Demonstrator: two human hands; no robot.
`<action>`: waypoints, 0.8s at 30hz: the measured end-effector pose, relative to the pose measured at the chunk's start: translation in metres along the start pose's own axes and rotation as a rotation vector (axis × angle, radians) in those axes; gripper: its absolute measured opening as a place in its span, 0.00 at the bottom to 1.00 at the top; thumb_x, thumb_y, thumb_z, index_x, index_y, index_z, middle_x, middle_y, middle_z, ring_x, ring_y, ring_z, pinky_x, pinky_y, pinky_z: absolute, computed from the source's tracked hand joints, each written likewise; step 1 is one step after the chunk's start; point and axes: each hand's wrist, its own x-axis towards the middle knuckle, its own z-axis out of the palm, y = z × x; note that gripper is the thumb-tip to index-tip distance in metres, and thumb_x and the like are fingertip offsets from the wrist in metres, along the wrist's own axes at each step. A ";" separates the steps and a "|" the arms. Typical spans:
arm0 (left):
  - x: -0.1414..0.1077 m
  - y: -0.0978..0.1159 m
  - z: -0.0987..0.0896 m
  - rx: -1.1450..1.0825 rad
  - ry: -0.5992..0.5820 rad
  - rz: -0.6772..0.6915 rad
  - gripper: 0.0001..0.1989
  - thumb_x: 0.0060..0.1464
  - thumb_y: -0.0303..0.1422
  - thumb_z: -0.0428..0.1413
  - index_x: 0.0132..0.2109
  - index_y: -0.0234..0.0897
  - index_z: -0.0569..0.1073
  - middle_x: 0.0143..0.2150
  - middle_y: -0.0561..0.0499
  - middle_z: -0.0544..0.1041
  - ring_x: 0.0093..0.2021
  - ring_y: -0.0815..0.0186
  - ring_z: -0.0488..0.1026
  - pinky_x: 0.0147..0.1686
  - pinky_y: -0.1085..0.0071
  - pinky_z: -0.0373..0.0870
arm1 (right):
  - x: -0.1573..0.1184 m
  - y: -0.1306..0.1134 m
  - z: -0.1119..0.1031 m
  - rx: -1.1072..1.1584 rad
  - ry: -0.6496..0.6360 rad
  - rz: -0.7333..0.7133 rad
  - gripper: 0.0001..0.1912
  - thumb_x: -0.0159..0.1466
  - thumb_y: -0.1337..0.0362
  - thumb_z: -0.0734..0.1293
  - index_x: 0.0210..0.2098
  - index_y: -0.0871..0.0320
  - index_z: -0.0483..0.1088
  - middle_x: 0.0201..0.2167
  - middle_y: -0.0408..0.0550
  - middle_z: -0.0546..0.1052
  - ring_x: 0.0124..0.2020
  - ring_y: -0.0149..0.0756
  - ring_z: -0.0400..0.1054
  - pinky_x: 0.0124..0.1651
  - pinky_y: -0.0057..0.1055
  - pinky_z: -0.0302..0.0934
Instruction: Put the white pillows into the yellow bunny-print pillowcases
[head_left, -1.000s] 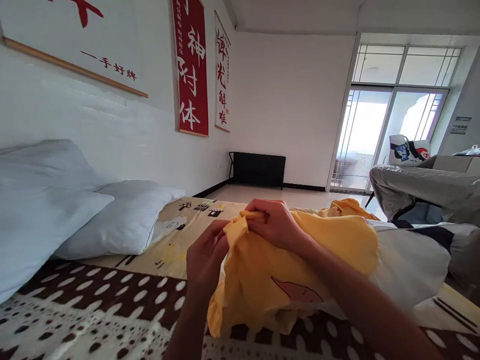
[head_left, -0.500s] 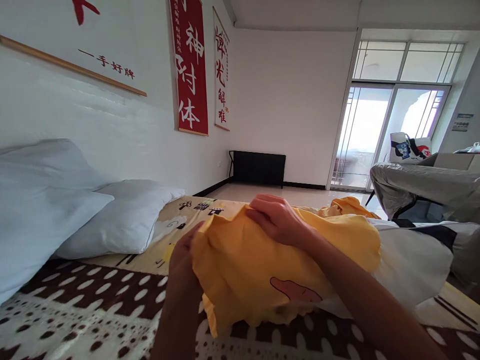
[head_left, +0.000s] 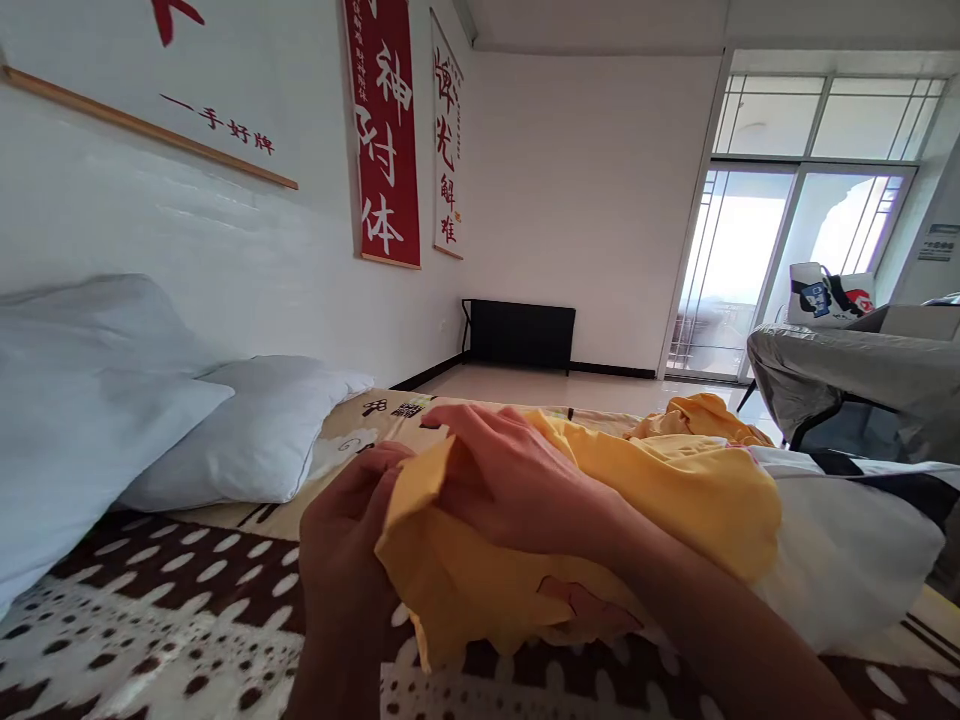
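Note:
A yellow pillowcase (head_left: 480, 590) with a pink printed figure lies in front of me, its open edge toward the left. My left hand (head_left: 349, 530) is closed on that edge, thumb and fingers pinching the cloth. Across the top of the cloth, my right hand (head_left: 517, 480) curls over the edge close to my left fingers, gripping the fabric; its fingertips are partly hidden. At the right, the yellow cloth meets a puffy white bundle (head_left: 847, 550) with a black stripe. Whatever is inside the pillowcase cannot be seen.
White pillows (head_left: 232, 430) are at the left by the wall. Beneath is a brown-and-white dotted blanket (head_left: 150, 630) over a beige printed sheet (head_left: 337, 440). Crumpled orange cloth (head_left: 697, 415) lies behind. A covered table (head_left: 862, 345) with a bag (head_left: 829, 295) stands right.
My right hand has slid left and down over the pillowcase's edge, close to my left hand. My left hand has shifted slightly left, still holding the edge.

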 end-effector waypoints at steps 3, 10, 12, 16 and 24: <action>-0.002 -0.001 -0.003 -0.043 -0.035 0.069 0.10 0.48 0.35 0.60 0.24 0.38 0.69 0.27 0.54 0.68 0.31 0.69 0.65 0.29 0.75 0.64 | 0.003 0.004 0.006 0.181 -0.052 0.015 0.05 0.61 0.66 0.61 0.35 0.57 0.68 0.32 0.44 0.72 0.31 0.30 0.63 0.35 0.26 0.55; 0.005 -0.007 -0.008 -0.125 -0.264 -0.017 0.06 0.46 0.35 0.61 0.29 0.38 0.73 0.32 0.51 0.69 0.29 0.69 0.65 0.27 0.76 0.64 | 0.006 0.019 0.002 0.476 0.069 0.190 0.03 0.55 0.67 0.65 0.29 0.59 0.70 0.27 0.41 0.71 0.29 0.27 0.62 0.33 0.23 0.56; 0.008 -0.011 -0.008 -0.139 -0.255 0.000 0.06 0.46 0.35 0.61 0.29 0.38 0.73 0.31 0.51 0.69 0.30 0.69 0.65 0.28 0.75 0.65 | 0.007 0.020 -0.002 0.549 0.023 0.232 0.05 0.54 0.64 0.67 0.30 0.59 0.71 0.27 0.41 0.71 0.28 0.26 0.61 0.30 0.23 0.55; 0.009 -0.018 -0.005 -0.219 -0.179 0.017 0.08 0.45 0.36 0.62 0.29 0.39 0.72 0.31 0.51 0.71 0.33 0.68 0.68 0.32 0.76 0.67 | 0.008 0.020 -0.011 0.727 -0.106 0.249 0.10 0.57 0.59 0.67 0.32 0.60 0.72 0.26 0.42 0.71 0.25 0.25 0.61 0.28 0.22 0.55; 0.005 -0.018 -0.008 -0.139 -0.134 -0.078 0.10 0.44 0.37 0.63 0.31 0.39 0.71 0.31 0.52 0.72 0.27 0.69 0.68 0.25 0.76 0.66 | 0.006 0.020 -0.011 0.504 -0.119 0.233 0.07 0.55 0.68 0.66 0.34 0.57 0.73 0.30 0.42 0.74 0.28 0.26 0.64 0.32 0.23 0.57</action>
